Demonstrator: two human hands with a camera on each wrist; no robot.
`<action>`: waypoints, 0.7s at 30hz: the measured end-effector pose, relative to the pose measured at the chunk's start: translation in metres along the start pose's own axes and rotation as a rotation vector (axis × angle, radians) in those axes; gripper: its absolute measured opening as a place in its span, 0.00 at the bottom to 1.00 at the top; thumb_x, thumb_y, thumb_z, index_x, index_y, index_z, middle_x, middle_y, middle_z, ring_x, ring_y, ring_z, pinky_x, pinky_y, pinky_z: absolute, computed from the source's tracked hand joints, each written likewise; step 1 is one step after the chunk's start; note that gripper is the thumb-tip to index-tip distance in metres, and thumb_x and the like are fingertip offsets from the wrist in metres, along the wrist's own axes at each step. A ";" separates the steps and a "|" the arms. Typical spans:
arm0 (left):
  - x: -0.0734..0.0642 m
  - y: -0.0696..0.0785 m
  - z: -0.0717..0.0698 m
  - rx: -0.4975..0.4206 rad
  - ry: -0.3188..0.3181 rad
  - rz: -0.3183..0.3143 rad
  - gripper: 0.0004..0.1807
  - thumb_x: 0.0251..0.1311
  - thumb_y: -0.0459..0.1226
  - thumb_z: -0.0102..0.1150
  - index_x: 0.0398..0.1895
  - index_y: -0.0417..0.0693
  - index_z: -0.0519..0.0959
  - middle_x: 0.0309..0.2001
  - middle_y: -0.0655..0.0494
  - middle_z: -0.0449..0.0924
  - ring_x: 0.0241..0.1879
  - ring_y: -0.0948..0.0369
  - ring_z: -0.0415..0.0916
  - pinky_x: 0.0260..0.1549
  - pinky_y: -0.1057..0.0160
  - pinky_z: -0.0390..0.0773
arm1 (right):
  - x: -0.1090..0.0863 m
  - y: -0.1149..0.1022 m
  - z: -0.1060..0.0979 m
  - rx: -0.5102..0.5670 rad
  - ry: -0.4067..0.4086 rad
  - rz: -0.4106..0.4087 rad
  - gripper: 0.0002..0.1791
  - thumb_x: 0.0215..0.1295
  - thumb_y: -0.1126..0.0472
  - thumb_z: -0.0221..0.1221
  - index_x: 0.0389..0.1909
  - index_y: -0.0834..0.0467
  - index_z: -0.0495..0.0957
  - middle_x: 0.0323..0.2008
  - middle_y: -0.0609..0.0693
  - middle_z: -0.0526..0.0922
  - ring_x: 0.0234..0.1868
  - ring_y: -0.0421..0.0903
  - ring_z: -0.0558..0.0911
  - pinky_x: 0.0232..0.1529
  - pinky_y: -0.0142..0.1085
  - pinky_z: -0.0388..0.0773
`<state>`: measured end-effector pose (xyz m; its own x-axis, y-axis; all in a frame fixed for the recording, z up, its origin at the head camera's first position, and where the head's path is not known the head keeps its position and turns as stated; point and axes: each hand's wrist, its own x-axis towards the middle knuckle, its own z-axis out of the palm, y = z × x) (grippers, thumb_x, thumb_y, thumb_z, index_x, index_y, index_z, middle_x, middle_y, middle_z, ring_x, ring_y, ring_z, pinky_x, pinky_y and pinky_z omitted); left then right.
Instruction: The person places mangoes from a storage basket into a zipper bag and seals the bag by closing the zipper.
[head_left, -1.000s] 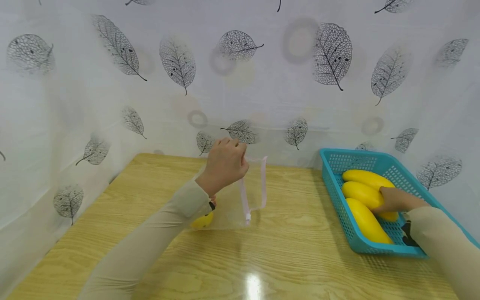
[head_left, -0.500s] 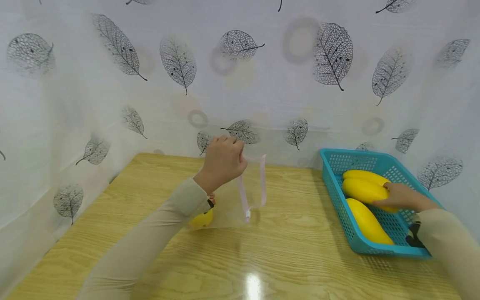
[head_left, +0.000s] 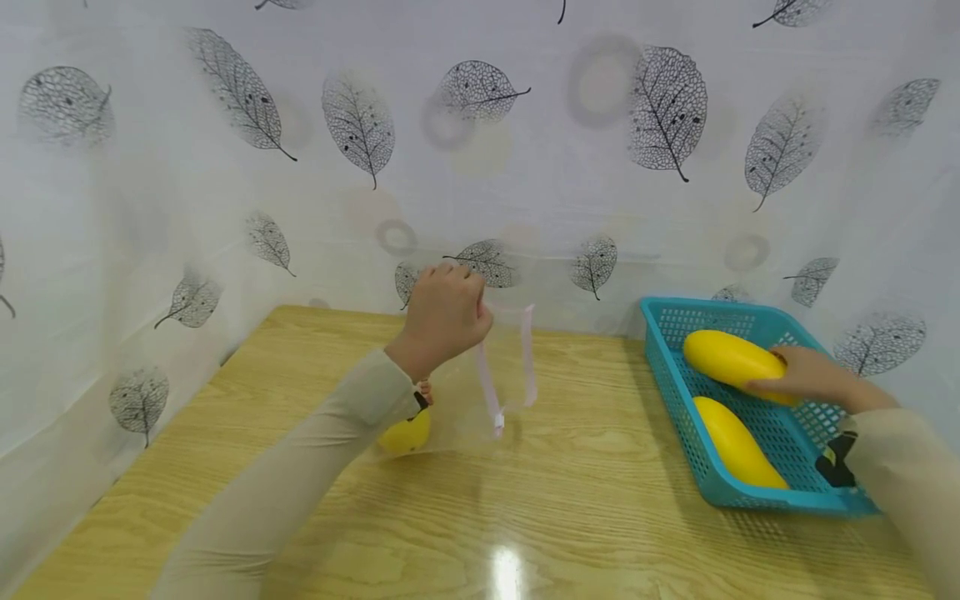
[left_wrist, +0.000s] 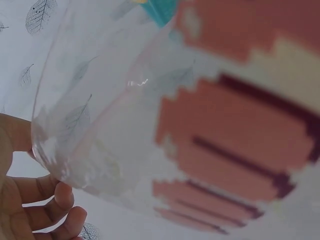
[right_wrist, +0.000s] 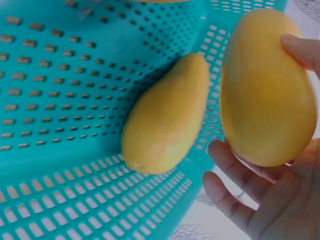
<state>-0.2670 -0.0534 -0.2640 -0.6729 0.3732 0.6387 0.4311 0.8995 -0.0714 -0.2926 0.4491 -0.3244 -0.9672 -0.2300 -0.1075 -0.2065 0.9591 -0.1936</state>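
Observation:
My left hand (head_left: 446,312) pinches the upper edge of a clear zip bag (head_left: 465,408) with pale pink strips at its mouth. In the left wrist view, its fingers (left_wrist: 42,187) grip the clear film, which bears a reddish pixel-like print (left_wrist: 235,135). A yellow rounded shape (head_left: 408,432) shows at the bag's lower left, partly behind my sleeve. At the right, my right hand (head_left: 817,377) holds a yellow mango (head_left: 731,357) above the floor of a blue plastic basket (head_left: 678,421), thumb on one side and fingers beneath (right_wrist: 227,165). Another mango (head_left: 735,446) lies in the basket.
The basket's perforated walls (right_wrist: 60,90) rise around the mangoes, and a sliver of yellow (right_wrist: 162,1) shows at the top of the right wrist view. A wood-grain table (head_left: 480,517) lies under everything. Behind it hangs a white leaf-print curtain (head_left: 525,192).
My right hand has lifted the middle mango up and back, over where the rear one was seen. The left hand has risen slightly with the bag.

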 end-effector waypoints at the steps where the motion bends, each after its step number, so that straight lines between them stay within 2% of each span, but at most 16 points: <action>1: 0.001 0.000 -0.001 -0.001 0.003 0.000 0.07 0.47 0.35 0.52 0.15 0.48 0.70 0.18 0.55 0.70 0.23 0.56 0.69 0.26 0.60 0.69 | 0.000 -0.002 -0.002 0.002 0.000 0.000 0.36 0.58 0.44 0.57 0.48 0.75 0.66 0.27 0.51 0.73 0.24 0.42 0.68 0.26 0.36 0.65; 10: 0.006 0.001 -0.007 -0.021 0.002 -0.023 0.08 0.47 0.34 0.51 0.14 0.49 0.68 0.17 0.56 0.70 0.22 0.56 0.68 0.26 0.60 0.68 | 0.001 -0.022 -0.024 -0.010 0.033 -0.013 0.38 0.58 0.43 0.57 0.52 0.74 0.65 0.29 0.52 0.74 0.26 0.44 0.69 0.26 0.36 0.65; 13: 0.008 0.000 -0.007 -0.027 0.000 -0.028 0.08 0.47 0.34 0.51 0.14 0.49 0.68 0.17 0.56 0.70 0.22 0.56 0.68 0.26 0.60 0.68 | 0.002 -0.038 -0.033 0.008 0.044 -0.033 0.38 0.58 0.43 0.58 0.54 0.72 0.64 0.30 0.53 0.74 0.26 0.44 0.69 0.27 0.36 0.65; 21: 0.016 0.003 -0.014 -0.030 -0.030 -0.065 0.08 0.48 0.36 0.51 0.15 0.48 0.68 0.19 0.56 0.70 0.23 0.56 0.66 0.29 0.59 0.67 | 0.004 -0.089 -0.056 0.009 0.118 -0.155 0.37 0.56 0.45 0.61 0.56 0.68 0.65 0.34 0.54 0.76 0.27 0.43 0.69 0.30 0.37 0.67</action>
<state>-0.2678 -0.0484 -0.2433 -0.7180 0.3210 0.6176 0.4032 0.9151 -0.0070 -0.2862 0.3717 -0.2534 -0.9346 -0.3534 0.0391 -0.3536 0.9121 -0.2075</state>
